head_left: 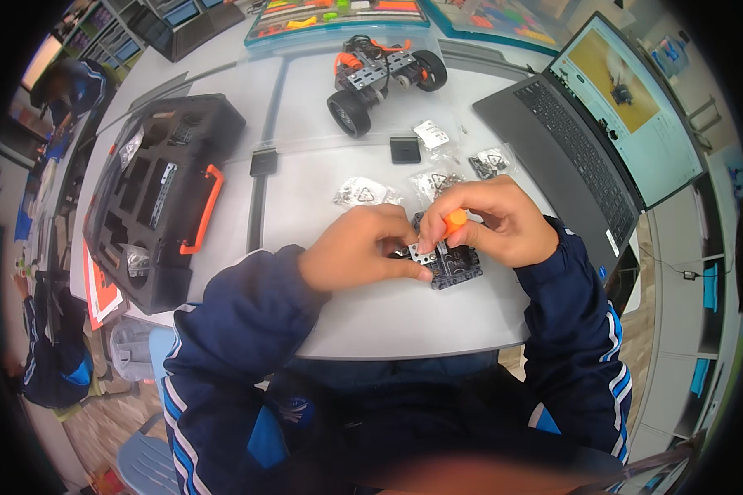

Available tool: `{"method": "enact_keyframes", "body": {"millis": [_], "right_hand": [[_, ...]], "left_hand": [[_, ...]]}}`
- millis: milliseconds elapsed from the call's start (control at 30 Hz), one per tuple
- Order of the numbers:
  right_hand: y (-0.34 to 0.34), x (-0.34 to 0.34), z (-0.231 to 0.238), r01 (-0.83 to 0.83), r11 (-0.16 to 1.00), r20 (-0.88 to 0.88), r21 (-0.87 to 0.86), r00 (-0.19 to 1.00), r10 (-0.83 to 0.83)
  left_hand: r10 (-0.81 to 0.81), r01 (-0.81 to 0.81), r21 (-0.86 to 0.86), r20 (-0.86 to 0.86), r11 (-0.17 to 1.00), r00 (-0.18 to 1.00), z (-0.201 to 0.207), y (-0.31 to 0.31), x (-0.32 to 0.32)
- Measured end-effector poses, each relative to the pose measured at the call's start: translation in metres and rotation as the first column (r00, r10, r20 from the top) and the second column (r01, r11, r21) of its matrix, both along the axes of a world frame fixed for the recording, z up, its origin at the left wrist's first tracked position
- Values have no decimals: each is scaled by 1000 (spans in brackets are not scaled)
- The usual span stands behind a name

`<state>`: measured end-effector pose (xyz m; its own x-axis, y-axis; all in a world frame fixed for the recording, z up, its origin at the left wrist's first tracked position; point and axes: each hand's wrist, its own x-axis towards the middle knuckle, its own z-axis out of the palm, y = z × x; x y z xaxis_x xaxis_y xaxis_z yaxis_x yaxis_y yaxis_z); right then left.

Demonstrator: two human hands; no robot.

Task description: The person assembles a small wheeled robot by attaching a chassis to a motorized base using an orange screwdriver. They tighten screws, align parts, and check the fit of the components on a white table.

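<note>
Near the front of the table, my right hand [508, 221] is closed around an orange-handled screwdriver [456, 219], its handle end facing up. The fingers of my left hand [347, 249] pinch a small silver perforated metal bracket [422, 255] from the left. That bracket lies against a dark, boxy part [459, 271] on the tabletop. My fingers cover the screwdriver's tip and some of the bracket, so exact contact there cannot be seen. Just beyond my hands are small clear plastic bags [366, 191] of parts.
A wheeled metal chassis [380, 70] stands at the back. On the right sits an open laptop [553, 136]; on the left, a black case [223, 115] with an orange handle [200, 210]. Behind the chassis is a parts tray [330, 31]. A black square piece [404, 150] lies mid-table.
</note>
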<state>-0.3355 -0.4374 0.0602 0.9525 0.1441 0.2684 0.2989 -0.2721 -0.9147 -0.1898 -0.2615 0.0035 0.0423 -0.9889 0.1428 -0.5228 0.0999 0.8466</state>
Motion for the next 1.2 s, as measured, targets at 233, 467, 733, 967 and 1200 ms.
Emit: {"method": "enact_keyframes", "body": {"millis": [233,467,733,967,1200], "right_hand": [[4,-2,6,140,984,110,-106,986,-128],[-2,-5,8,220,950,219,-220,961,-172],[14,-2,0,423,853,336,-307,886,-319],[19,2,-2,306,936,220,-173,938,-266],[-1,2,-1,-197,976,18,92,980,196]], "left_hand": [[28,-29,26,46,999,999,-2,-1,-2],[27,-28,17,49,999,998,1,0,-4],[36,-40,54,74,998,997,1,0,-4],[36,-36,28,4,999,999,1,-2,-8],[0,-8,156,51,988,999,12,-1,-7]]}}
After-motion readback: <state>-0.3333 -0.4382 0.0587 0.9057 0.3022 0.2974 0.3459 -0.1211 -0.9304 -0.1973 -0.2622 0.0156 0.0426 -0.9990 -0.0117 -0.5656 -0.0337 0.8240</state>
